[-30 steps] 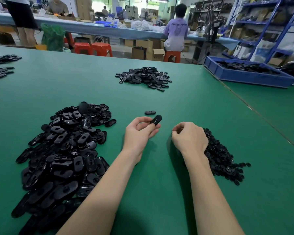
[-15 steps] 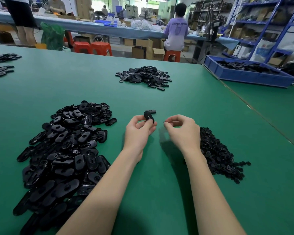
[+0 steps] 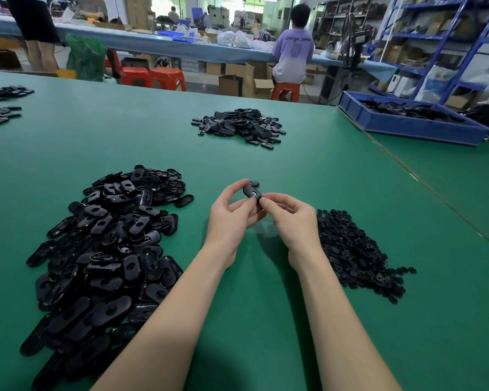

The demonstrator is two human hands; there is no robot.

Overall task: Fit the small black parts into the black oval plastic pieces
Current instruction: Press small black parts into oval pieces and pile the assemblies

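left hand (image 3: pixel 232 218) holds oval piece (image 3: pixel 251 191) mid-frame, right hand (image 3: pixel 291 218) pinches its lower end, piles (image 3: pixel 105 241) flank both, bare desk (image 3: pixel 266 320) below

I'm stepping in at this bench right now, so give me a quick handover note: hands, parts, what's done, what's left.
Left hand: holds one oval piece above the table.
Right hand: fingertips pinched at the near end of that piece, seemingly pressing in a small part; the part itself is too small to see.
Oval pieces to fit: big pile on the left.
Small parts: heap on the right.
One single oval lies just beyond the hands; a farther pile sits mid-table, fitted or not I cannot tell.
Left: seat this part, then work through the left pile.
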